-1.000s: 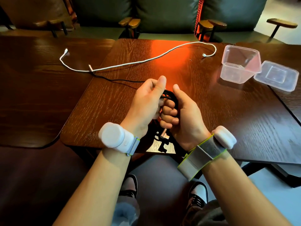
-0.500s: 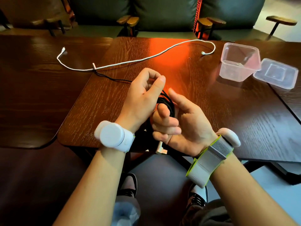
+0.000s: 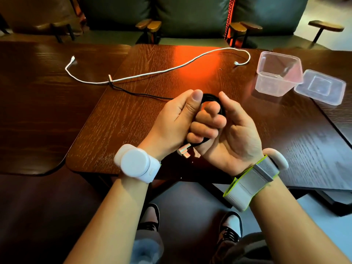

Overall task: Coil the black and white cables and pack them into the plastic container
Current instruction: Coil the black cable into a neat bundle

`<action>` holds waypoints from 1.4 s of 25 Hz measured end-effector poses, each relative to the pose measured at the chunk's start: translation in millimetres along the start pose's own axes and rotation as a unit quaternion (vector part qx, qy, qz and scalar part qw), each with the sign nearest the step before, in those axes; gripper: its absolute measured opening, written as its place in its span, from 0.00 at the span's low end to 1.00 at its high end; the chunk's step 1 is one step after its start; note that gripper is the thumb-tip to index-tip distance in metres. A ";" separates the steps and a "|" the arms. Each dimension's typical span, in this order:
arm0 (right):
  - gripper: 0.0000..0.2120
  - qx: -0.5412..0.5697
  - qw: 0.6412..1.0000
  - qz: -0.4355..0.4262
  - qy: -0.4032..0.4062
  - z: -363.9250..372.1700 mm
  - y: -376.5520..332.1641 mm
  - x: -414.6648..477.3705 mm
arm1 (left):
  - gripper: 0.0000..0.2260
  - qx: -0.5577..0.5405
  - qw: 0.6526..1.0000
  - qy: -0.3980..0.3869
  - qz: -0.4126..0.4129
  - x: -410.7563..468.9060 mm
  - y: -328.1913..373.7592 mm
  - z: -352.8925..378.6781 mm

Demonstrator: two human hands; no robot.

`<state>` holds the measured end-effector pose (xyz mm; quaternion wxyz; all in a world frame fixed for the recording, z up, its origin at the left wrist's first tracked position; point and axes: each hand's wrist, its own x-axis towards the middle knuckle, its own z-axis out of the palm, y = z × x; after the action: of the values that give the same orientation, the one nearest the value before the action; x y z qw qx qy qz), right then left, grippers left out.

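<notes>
The left hand (image 3: 174, 119) and the right hand (image 3: 226, 136) were together above the near edge of the middle table (image 3: 266, 130), both holding the black cable (image 3: 210, 96). Most of that cable was wound into a small coil between the two hands. The left fingers were curled behind the coil, and the thumb lay upright against its near side. The right fingers were curled through the loops, with the thumb stretched up past the coil's right edge. A silver plug (image 3: 183, 151) stuck out just below the hands. The uncoiled tail of the black cable ran from the left hand across the table, away and to the left, and its far end met the white cable (image 3: 152, 73) near the table's left edge. The white cable lay loose and uncoiled across the far part of the table, one end on the neighbouring table (image 3: 38, 111) at left, the other curling back near the container (image 3: 278, 73). The clear container stood open at far right, tilted, with its lid (image 3: 322, 87) touching its right side. Each wrist bore a white device on a band.
</notes>
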<state>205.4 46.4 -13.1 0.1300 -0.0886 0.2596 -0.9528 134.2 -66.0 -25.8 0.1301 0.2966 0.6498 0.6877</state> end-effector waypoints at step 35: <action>0.13 -0.635 0.737 -0.121 0.199 -25.4 -18.6 0.1 | 0.11 0.485 0.860 -0.023 0.160 -7.0 26.2 -18.8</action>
<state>195.5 73.9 -25.0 -0.1271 0.0103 0.8115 -0.5703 134.3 -88.6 -1.7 -0.1267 0.4380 0.8415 0.2899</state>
